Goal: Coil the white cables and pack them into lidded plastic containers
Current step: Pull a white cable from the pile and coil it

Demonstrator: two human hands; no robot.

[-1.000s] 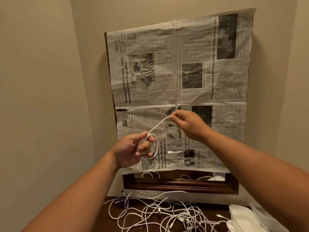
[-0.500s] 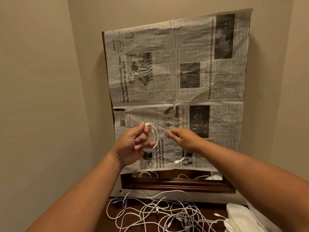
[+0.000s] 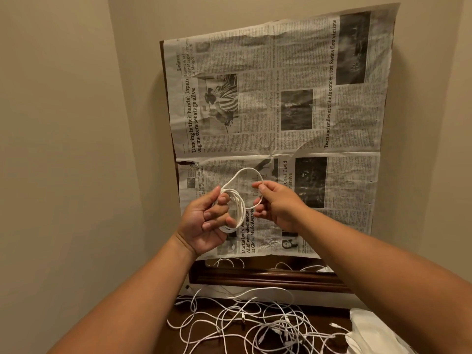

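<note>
A coil of white cable (image 3: 236, 209) is raised in front of the newspaper-covered mirror. My left hand (image 3: 209, 222) grips the coil, thumb over the top of the loops and fingers curled through them. My right hand (image 3: 277, 204) pinches the free end of the same cable, which arcs as a wide loop (image 3: 249, 171) above and between both hands. Below on the dark wooden surface lies a tangle of several loose white cables (image 3: 258, 325). White plastic containers (image 3: 373, 333) show at the bottom right, partly cut off by the frame.
Newspaper (image 3: 281, 98) covers a wood-framed mirror (image 3: 268, 279) leaning on the beige wall. A wall corner stands close on the left. The dark tabletop (image 3: 176, 335) edge is just left of the cable tangle.
My right hand drew back toward the left hand, then swung the free end up and round into a new loop. The coil in my left hand has grown.
</note>
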